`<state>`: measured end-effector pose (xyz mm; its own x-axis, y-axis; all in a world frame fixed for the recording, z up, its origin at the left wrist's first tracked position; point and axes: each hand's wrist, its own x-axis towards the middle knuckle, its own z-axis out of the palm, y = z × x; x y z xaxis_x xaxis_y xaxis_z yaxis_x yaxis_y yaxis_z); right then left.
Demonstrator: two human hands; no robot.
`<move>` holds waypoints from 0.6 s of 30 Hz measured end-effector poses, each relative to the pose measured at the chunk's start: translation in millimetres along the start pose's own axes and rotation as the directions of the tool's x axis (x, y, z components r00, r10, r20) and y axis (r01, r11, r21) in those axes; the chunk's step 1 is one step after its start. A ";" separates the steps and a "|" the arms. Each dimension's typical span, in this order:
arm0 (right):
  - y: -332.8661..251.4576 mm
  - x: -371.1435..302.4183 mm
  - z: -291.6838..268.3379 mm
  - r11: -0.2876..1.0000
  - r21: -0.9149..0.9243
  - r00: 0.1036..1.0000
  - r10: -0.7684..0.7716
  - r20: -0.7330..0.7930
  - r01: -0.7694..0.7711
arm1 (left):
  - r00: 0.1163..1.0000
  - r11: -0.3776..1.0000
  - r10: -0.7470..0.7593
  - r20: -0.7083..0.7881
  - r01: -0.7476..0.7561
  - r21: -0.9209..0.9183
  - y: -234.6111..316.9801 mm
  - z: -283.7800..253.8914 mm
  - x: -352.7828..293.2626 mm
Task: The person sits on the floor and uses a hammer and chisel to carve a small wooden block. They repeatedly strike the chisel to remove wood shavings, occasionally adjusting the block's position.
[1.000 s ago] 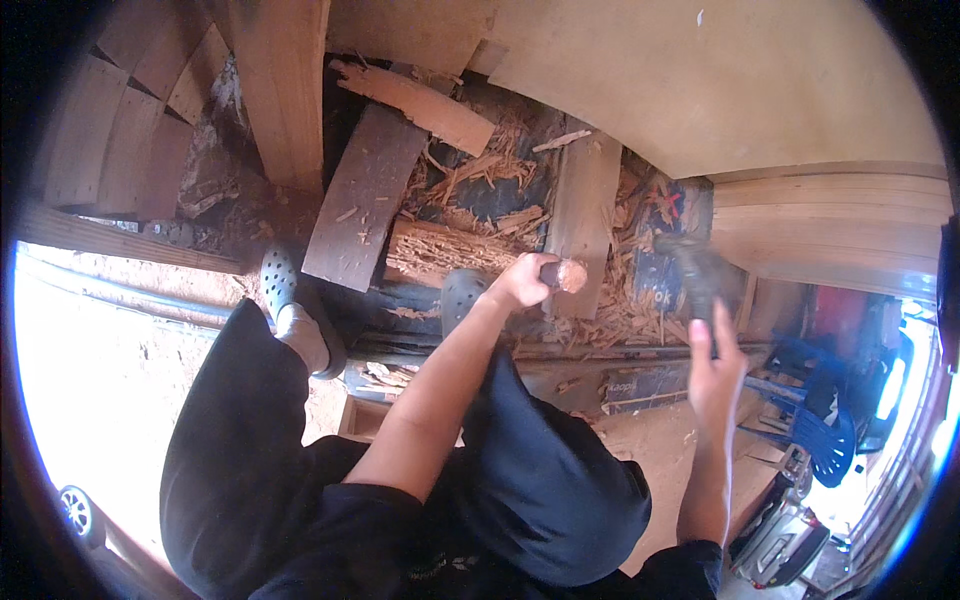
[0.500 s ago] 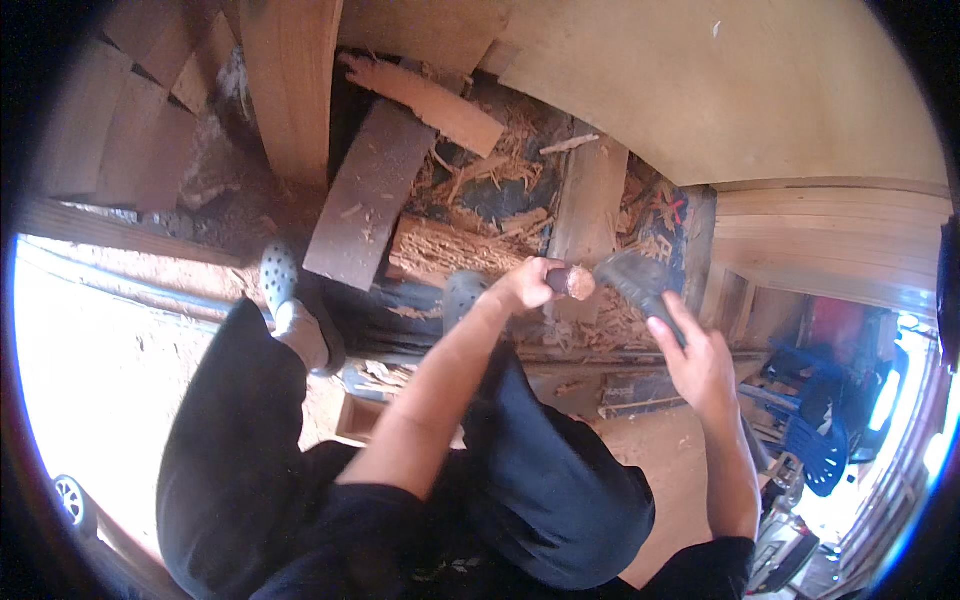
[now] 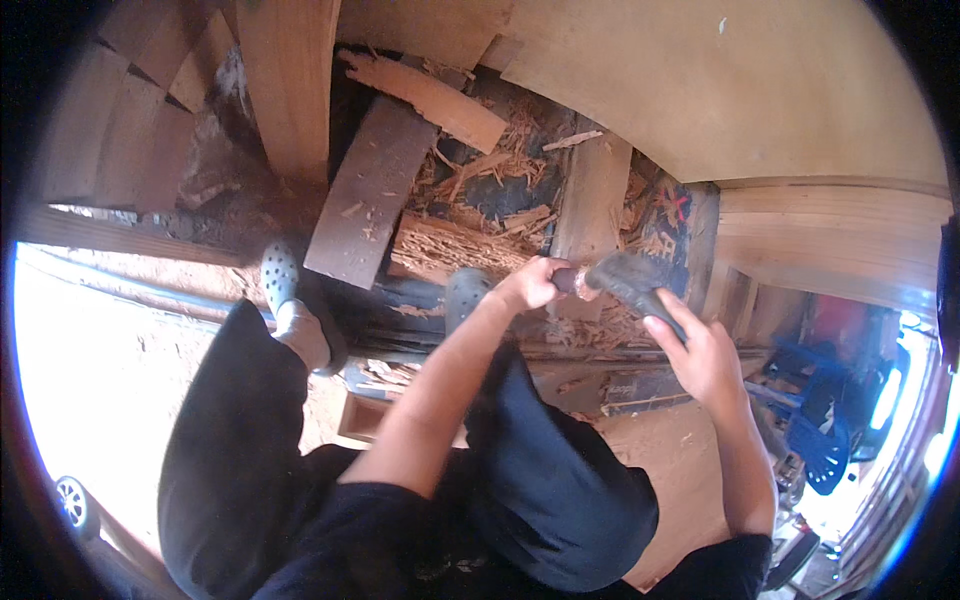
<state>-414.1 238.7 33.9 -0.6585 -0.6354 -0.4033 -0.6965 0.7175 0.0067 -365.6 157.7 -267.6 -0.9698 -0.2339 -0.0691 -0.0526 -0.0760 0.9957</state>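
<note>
My left hand [image 3: 532,284] is closed round the dark brown handle of a chisel [image 3: 566,281], whose pale butt end is frayed. The chisel's blade is hidden from view. In my right hand [image 3: 706,362] is a dark grey mallet [image 3: 626,274], gripped by its handle with the fingers wrapped round it. The mallet's head meets the frayed butt of the chisel. Just left of my left hand, a wooden board [image 3: 450,247] has a rough, heavily chipped face.
A dark plank [image 3: 368,195] and a reddish wood piece [image 3: 430,98] lie beyond. Wood shavings [image 3: 500,165] litter the ground. A large pale panel [image 3: 740,80] spans the far right beside stacked boards [image 3: 830,230]. A small wooden box [image 3: 362,417] stands near my legs; a blue chair [image 3: 822,445] is at right.
The mallet has moved left, from a gap beside the chisel's butt to contact with it. My right forearm has swung slightly outward; my left hand stays nearly in place.
</note>
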 end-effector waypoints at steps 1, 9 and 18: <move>2.0 -5.4 -4.6 0.992 0.036 0.992 0.123 0.003 -0.124 | 1.000 0.999 -0.026 0.002 0.026 -0.029 -3.6 3.4 -3.8; 10.0 -10.0 3.1 0.878 0.160 0.779 -0.301 -0.551 0.452 | 0.999 0.999 -0.035 0.024 0.036 -0.030 -9.9 7.4 -3.8; 2.5 -2.6 -0.9 0.964 0.141 0.965 -0.198 -0.173 0.224 | 0.992 0.995 -0.099 0.082 0.101 -0.023 -2.5 2.9 -2.1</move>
<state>-414.5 241.8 35.8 -0.5465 -0.8046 -0.2323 -0.7786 0.5903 -0.2129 -364.0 161.1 -269.7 -0.9760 -0.1453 -0.1622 -0.1450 -0.1221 0.9819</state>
